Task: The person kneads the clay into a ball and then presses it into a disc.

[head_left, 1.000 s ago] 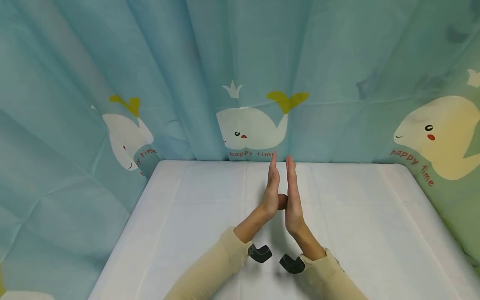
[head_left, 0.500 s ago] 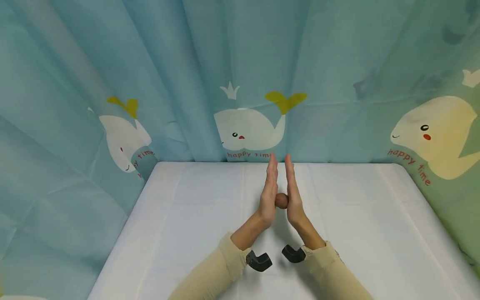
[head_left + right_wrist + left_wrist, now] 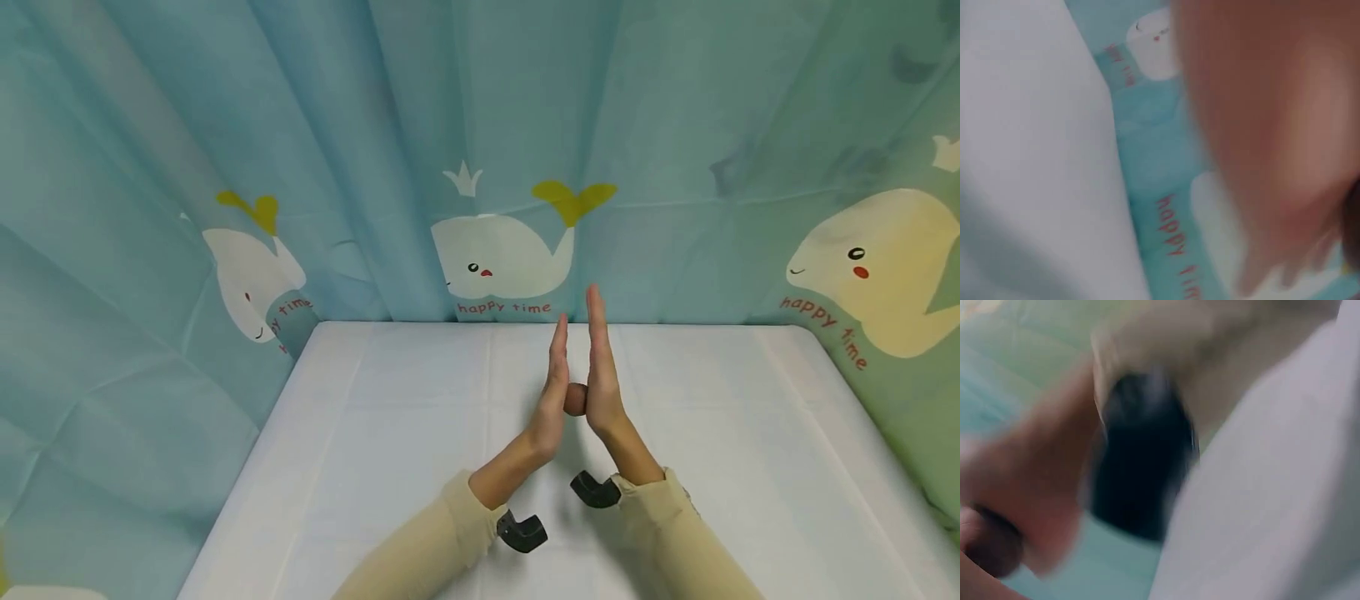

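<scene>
A small brown ball (image 3: 575,399) sits between my two palms, above the table in the head view. My left hand (image 3: 553,400) touches it from the left with straight fingers. My right hand (image 3: 604,383), also straight-fingered, presses it from the other side and reaches farther forward than the left. Both hands point away from me, palms facing. In the left wrist view the brown ball (image 3: 996,547) shows dark and blurred at the lower left. A large blurred hand fills the right part of the right wrist view, with a dark piece of the ball at the edge.
A white-covered table (image 3: 405,433) lies under the hands. Behind and beside it hangs a blue-green curtain (image 3: 675,125) printed with whales. A black wrist device (image 3: 522,533) juts from the left cuff, and another black device (image 3: 596,490) from the right one.
My right hand has slid forward and a little right, while the left has drawn slightly back and right. The ball stays between the palms, now a little farther right.
</scene>
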`<state>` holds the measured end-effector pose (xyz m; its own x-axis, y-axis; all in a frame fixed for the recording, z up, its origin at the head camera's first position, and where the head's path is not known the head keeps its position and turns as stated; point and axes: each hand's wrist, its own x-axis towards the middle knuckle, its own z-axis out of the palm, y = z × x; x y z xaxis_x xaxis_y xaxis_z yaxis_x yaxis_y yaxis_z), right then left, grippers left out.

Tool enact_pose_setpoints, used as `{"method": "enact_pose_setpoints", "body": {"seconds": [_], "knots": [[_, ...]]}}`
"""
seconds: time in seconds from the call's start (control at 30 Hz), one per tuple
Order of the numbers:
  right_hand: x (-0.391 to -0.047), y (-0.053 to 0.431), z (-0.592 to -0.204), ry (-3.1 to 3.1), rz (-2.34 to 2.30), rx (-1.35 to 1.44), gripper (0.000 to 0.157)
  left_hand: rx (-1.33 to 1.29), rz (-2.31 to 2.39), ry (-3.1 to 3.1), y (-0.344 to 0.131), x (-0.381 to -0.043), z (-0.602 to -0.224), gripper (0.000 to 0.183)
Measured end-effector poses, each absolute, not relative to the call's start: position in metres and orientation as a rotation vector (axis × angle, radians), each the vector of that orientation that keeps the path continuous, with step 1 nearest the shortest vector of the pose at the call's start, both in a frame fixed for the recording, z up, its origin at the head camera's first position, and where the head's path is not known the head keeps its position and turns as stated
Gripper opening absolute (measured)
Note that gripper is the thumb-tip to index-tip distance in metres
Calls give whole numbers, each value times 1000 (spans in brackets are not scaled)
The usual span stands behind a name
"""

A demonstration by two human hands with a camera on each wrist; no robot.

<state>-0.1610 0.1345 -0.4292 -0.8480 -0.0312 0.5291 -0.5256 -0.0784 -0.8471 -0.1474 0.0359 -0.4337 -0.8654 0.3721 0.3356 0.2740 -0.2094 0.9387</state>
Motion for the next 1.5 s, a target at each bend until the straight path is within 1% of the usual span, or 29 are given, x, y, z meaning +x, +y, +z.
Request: {"method": "enact_pose_setpoints", "body": {"seconds": [0.1,0.2,0.3,0.37,0.5,0.57,0.67,0.77,0.93,1.03,1.13,1.3,1.4,1.5], "knots": [[-161,134,-442,-1837,2067,584,55,834,2271,1905,34,-146,-427,62],[-148,124,-453,-1867,2058,609,56,791,2320,1915,31,-154,-423,64],[-135,114,-450,-1880,2016,636,57,754,2326,1990,31,-166,-427,63],[-133,112,-442,-1871,1970,642,59,731,2282,2035,32,-170,-435,62],[-145,119,-427,-1909,1910,621,61,734,2222,2041,34,-166,-452,63],[-156,124,-426,-1942,1913,591,60,753,2240,2015,35,-160,-455,62],[-168,132,-432,-1958,1949,542,57,779,2299,1927,36,-152,-452,61],[-171,135,-445,-1946,1978,544,55,748,2345,1853,35,-147,-444,61],[-150,121,-460,-1962,2031,591,55,641,2441,1847,29,-154,-430,60],[-135,112,-458,-1941,2068,610,56,669,2419,1975,28,-162,-430,59],[-128,109,-447,-1924,2036,623,56,726,2327,2111,29,-167,-438,60],[-143,121,-433,-1941,1952,602,58,732,2235,2089,33,-158,-450,61],[-157,129,-439,-1951,1952,571,57,747,2245,2064,35,-148,-445,61],[-161,132,-453,-1920,2009,559,55,779,2281,1996,35,-143,-435,62]]}}
